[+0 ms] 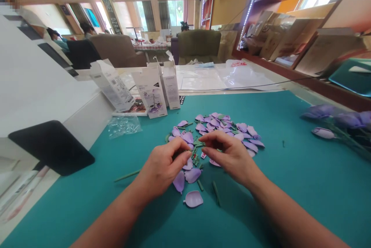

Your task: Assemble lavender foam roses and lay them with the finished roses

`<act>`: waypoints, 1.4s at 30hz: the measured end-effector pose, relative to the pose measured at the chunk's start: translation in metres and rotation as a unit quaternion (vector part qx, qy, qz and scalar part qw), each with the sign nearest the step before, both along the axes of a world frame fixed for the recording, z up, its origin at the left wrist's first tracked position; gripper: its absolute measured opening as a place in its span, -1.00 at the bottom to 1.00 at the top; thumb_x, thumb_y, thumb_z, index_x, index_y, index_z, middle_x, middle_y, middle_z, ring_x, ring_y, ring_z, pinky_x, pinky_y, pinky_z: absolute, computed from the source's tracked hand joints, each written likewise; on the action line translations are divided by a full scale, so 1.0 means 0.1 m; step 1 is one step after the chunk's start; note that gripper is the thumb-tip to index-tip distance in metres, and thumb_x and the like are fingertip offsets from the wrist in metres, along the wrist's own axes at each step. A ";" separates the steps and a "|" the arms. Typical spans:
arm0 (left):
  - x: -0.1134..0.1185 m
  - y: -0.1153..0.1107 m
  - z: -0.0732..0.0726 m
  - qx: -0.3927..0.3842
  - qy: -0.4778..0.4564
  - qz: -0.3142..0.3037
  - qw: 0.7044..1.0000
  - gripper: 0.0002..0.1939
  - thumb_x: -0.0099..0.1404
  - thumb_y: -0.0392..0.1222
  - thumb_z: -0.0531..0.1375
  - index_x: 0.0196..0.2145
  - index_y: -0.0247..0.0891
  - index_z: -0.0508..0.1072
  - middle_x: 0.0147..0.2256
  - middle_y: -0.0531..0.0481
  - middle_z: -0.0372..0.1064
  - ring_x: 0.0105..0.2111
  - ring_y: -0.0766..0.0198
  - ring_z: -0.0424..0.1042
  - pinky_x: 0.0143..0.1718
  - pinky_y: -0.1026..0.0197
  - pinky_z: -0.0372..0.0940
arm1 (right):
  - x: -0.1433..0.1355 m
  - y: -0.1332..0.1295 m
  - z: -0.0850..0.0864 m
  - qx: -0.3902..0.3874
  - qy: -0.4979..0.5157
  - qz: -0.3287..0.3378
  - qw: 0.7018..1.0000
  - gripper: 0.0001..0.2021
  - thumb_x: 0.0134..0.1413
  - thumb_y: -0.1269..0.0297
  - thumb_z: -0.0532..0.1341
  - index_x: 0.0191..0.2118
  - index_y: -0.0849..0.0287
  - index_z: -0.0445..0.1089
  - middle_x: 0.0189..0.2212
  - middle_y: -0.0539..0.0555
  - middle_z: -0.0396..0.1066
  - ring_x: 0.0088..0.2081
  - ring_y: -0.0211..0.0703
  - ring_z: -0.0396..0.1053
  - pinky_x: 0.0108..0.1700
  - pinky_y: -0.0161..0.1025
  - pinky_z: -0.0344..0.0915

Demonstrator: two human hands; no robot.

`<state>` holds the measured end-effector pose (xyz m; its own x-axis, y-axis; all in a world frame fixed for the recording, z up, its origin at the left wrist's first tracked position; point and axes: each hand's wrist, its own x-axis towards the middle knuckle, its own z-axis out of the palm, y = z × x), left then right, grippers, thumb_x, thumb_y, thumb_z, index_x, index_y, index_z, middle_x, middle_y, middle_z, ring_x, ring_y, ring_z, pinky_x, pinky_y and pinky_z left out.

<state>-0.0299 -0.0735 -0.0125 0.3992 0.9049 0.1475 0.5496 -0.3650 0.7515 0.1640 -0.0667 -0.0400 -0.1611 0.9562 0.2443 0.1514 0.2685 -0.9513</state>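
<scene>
My left hand [166, 167] is closed in a pinch near the middle of the green mat [278, 209]; what lies between its fingertips is too small to name. A green stem [126, 176] shows to the left of this hand. To the right, my right hand [228, 155] is held with thumb and index finger apart, over the pile of loose purple petals [214, 122]. Small green pieces [196, 159] lie between the hands. Nearer to me are a pale petal [193, 199], a darker petal [179, 181] and a short green stem [216, 193].
White boxes [150, 95] stand at the back left, beside crumpled clear plastic [124, 125]. A black tablet-like object [53, 145] is at the left. Purple flowers [349, 119] lie at the right edge. Clear plastic bags [234, 76] lie behind the mat.
</scene>
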 end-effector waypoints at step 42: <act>-0.05 0.02 0.06 -0.305 -0.176 -0.097 0.931 -0.88 0.26 -0.18 0.17 -0.38 -0.29 0.38 -0.49 0.07 0.40 -0.50 0.40 0.29 -0.49 0.34 0.14 | -0.14 -0.14 -0.07 0.236 -0.121 0.059 0.963 -0.83 0.16 0.33 0.21 -0.15 0.05 0.49 -0.38 0.02 0.36 -0.34 -0.26 0.40 -0.33 -0.33 0.36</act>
<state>-0.0350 -0.0710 -0.0062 0.5882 0.7792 -0.2167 0.1974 0.1216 0.9728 0.1501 -0.0811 -0.0472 -0.3676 0.7201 0.5885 0.2952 0.6904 -0.6604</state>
